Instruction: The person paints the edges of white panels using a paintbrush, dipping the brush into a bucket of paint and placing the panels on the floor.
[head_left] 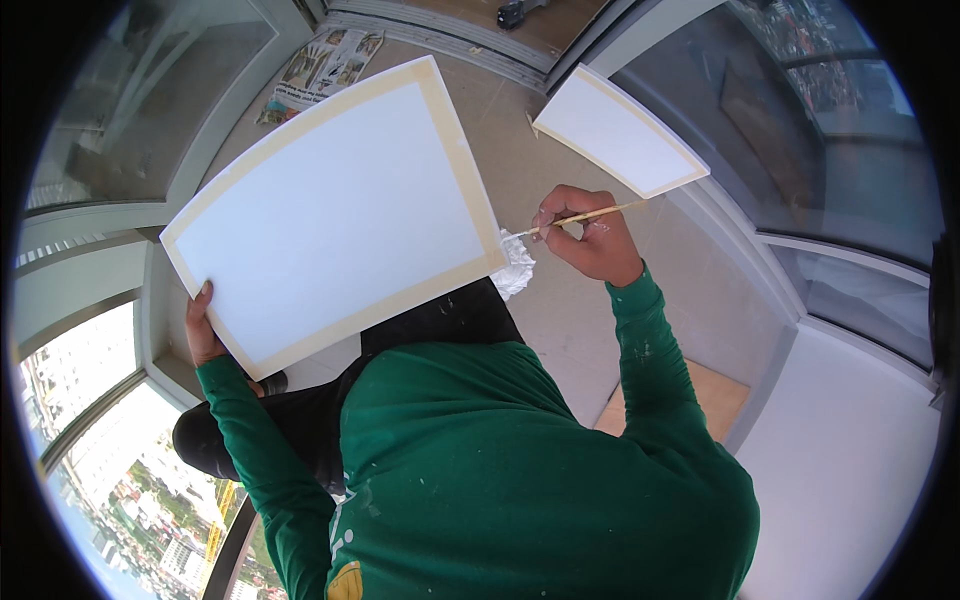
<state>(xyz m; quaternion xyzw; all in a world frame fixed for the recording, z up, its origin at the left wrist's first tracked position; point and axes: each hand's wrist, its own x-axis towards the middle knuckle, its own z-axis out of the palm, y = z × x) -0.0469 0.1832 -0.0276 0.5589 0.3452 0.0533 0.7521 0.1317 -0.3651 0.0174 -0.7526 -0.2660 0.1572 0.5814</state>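
A large white panel (330,215), edged all round with pale yellow tape, lies tilted across my lap. My left hand (204,325) grips its lower left corner, thumb on the front face and the other fingers hidden behind. To the right of the panel, my right hand (590,235) pinches a thin wooden paintbrush (598,212). The handle points off to the right and the tip is toward the panel's right corner. Whether the tip touches anything cannot be made out. Just below that tip sits a crumpled white wrap (515,267), partly hidden by the panel.
A second taped white panel (620,133) leans by the glass door (760,150) at the right. Newspaper (325,70) lies on the floor at the far left. Beside my right arm is a tan board (712,398). Windows (100,430) line the left, and a dark tool (515,13) lies beyond the door track.
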